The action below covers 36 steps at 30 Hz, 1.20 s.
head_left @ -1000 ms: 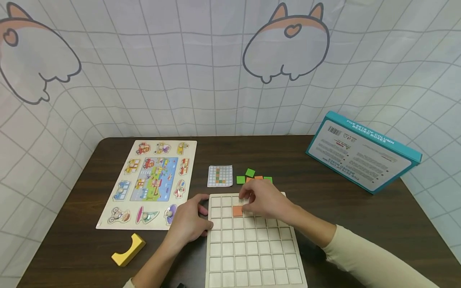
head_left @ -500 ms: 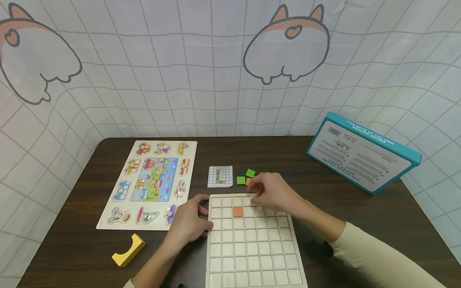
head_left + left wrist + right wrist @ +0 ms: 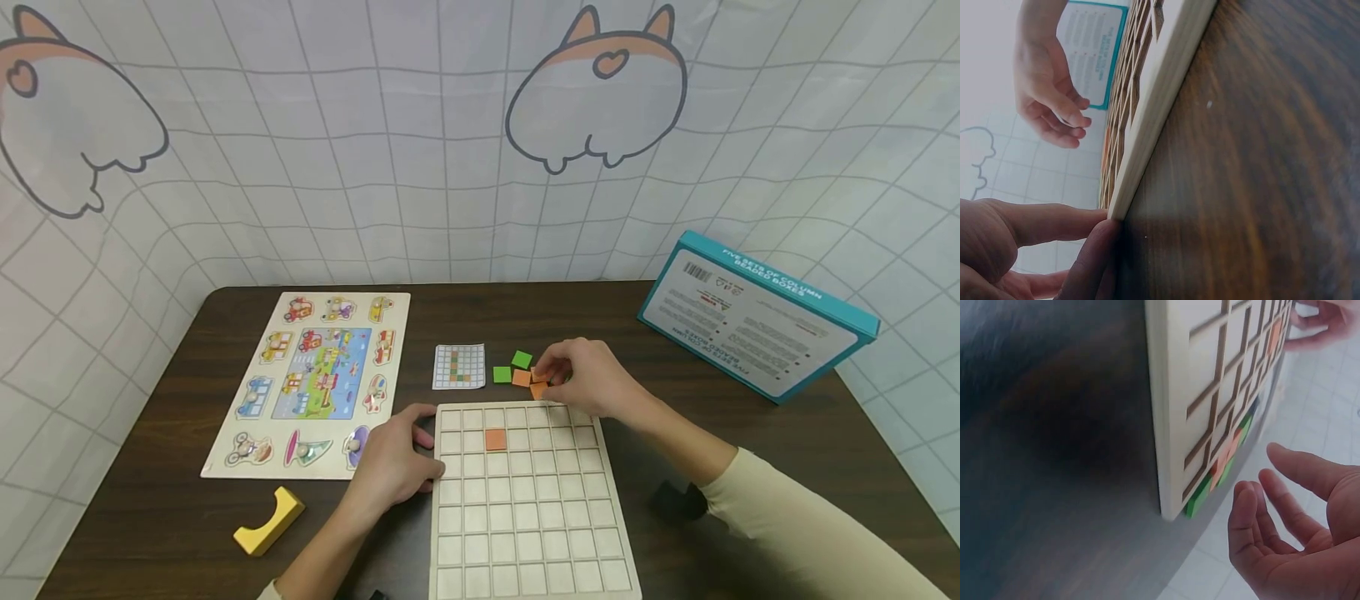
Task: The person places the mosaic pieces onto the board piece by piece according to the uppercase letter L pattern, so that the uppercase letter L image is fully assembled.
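My left hand [image 3: 397,458] rests against the left edge of a pale wooden grid board [image 3: 528,500]. In the left wrist view, a finger and the thumb of that hand touch the board's edge [image 3: 1154,119]. One orange square tile [image 3: 496,439] lies in a cell of the board's second row. My right hand [image 3: 588,375] hovers over loose orange tiles [image 3: 521,378] and green tiles [image 3: 502,375] behind the board, hiding some of them. In the right wrist view, the fingers of my right hand [image 3: 1297,531] are bent, thumb apart, nothing between them.
A small printed grid card [image 3: 459,367] lies left of the tiles. A vehicle peg puzzle [image 3: 401,333] and a yellow arch block [image 3: 268,523] are on the left. A teal box [image 3: 757,317] leans at the back right, and a dark object [image 3: 677,502] sits beside my right sleeve.
My right hand has moved from above the board back and to the right, to the loose tiles, uncovering the board's upper cells. My left hand has stayed at the board's edge.
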Available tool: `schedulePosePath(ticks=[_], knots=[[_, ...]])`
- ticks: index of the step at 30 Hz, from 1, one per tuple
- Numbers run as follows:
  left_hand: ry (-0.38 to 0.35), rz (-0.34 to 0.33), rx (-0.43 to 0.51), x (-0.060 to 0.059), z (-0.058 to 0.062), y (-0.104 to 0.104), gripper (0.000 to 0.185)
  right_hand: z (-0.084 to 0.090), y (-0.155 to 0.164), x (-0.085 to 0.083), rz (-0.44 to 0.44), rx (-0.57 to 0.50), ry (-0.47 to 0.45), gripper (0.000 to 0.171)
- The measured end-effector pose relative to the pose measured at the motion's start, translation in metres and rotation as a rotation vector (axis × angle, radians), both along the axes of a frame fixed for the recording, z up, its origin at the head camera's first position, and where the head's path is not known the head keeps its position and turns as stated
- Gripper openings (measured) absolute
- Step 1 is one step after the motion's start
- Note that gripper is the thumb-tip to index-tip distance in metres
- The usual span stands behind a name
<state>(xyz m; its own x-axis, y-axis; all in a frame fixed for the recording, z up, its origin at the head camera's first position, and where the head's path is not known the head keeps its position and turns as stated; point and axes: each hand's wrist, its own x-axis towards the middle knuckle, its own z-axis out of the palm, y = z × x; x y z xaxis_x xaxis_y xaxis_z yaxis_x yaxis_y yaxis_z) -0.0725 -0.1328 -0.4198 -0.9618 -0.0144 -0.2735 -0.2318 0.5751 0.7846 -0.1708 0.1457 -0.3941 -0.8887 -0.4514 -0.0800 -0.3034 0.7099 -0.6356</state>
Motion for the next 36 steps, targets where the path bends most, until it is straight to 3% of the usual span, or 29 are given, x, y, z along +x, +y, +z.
schedulePosePath(ticks=[15,36], knots=[[0.003,0.003,0.004,0.000,-0.001,0.000,0.075,-0.011,0.022,-0.027,-0.045,0.055,-0.065,0.027],[-0.006,-0.003,0.003,0.001,0.000,0.000,0.075,-0.027,0.025,-0.032,-0.022,0.024,-0.069,0.024]])
